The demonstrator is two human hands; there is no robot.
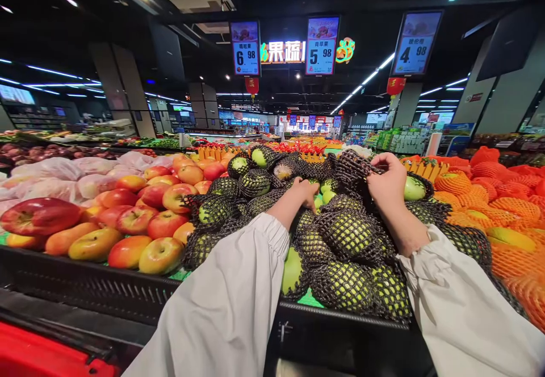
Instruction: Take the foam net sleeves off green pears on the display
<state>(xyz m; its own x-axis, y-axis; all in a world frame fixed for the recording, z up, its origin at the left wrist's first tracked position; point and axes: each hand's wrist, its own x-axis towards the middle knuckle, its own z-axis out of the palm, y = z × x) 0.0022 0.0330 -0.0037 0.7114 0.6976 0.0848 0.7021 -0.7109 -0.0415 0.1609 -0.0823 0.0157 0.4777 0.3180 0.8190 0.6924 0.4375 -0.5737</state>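
Green apples in black foam nets fill the tray section before me. My left hand reaches into the middle of the pile. Its fingers are bent down at a bare green apple, their tips partly hidden. Higher and to the right, my right hand is closed in a pinch on the edge of a black foam net. Whether an apple is inside that net I cannot tell. Just right of this hand, another green apple shows out of its net.
Red and yellow apples are heaped on the left, beside bagged fruit. Fruit in orange foam nets lies at right. The black tray rim runs along the front. Price screens hang overhead. Something red is at lower left.
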